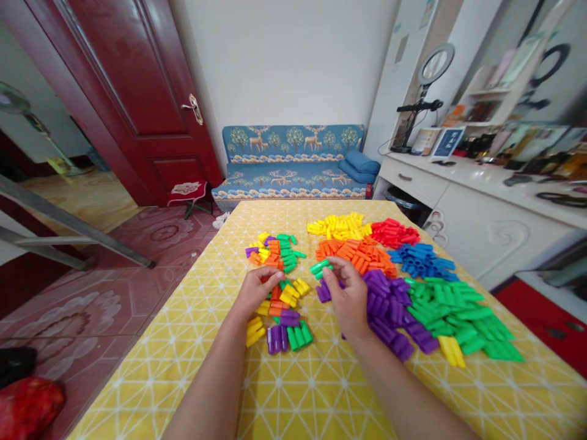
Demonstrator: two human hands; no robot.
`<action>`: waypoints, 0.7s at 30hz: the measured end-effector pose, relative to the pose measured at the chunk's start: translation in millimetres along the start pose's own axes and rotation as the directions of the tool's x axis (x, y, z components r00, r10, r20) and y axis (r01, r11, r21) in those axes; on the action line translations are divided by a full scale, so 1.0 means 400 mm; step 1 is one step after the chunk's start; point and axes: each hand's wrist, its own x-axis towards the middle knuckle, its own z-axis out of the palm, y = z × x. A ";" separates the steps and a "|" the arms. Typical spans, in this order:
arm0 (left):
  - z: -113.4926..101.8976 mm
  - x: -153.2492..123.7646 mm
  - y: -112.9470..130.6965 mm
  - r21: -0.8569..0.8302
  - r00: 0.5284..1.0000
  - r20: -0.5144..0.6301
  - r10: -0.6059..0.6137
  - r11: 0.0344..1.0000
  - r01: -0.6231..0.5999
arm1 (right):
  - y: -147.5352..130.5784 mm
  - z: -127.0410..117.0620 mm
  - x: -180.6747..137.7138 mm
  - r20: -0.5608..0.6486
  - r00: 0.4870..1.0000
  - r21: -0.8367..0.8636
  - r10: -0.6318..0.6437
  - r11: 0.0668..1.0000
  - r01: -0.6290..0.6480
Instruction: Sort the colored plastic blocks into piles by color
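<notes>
The right hand (351,299) grasps a green plastic tube piece (320,267), pinching its right end between thumb and fingertips. The piece is raised in front of that hand, its free end pointing toward the left hand (257,290). The left fingers are bent, thumb and forefinger close together over a mixed cluster of pieces (290,296); whether they grip anything I cannot tell.

The green plastic tube piece looks like hard moulded plastic, a few short tubes joined side by side. I would expect it to be very light, stiff and hard to crush, with glossy, rounded walls that could slip or roll under a careless pinch. The grooves between tubes should give fingertips some purchase. Taking it across the joined row at one end, as here, leaves the other end free; squeezing two opposite sides lightly should be enough.

A loose purple piece (323,291) lies just below the raised one. Beyond the right hand, similar pieces lie heaped by colour: purple pile (385,302), orange pile (358,253), yellow pile (339,226), red pile (394,232), blue pile (422,261) and green pile (463,311), with one stray yellow piece (452,351) at the green pile's near edge. The surface (284,403) wears a yellow patterned cloth; past its far edge is a blue deer-print sofa (288,174).
</notes>
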 end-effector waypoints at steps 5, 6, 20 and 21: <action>0.004 0.002 -0.002 -0.011 1.000 -0.015 -0.021 1.000 0.021 | 0.040 -0.280 0.132 -0.121 0.983 -0.453 -0.139 0.889 0.070; 0.004 0.002 -0.003 -0.006 1.000 -0.010 -0.025 1.000 0.024 | 0.059 -0.336 0.153 -0.089 0.989 -0.558 -0.119 0.829 0.049; 0.003 0.004 -0.017 0.054 1.000 0.004 -0.004 0.999 0.004 | 0.164 -0.498 0.200 0.184 0.972 -0.979 0.148 0.113 0.168; 0.003 0.003 -0.015 0.054 1.000 0.008 -0.003 0.999 0.003 | 0.159 -0.498 0.199 0.183 0.974 -0.979 0.132 0.116 0.168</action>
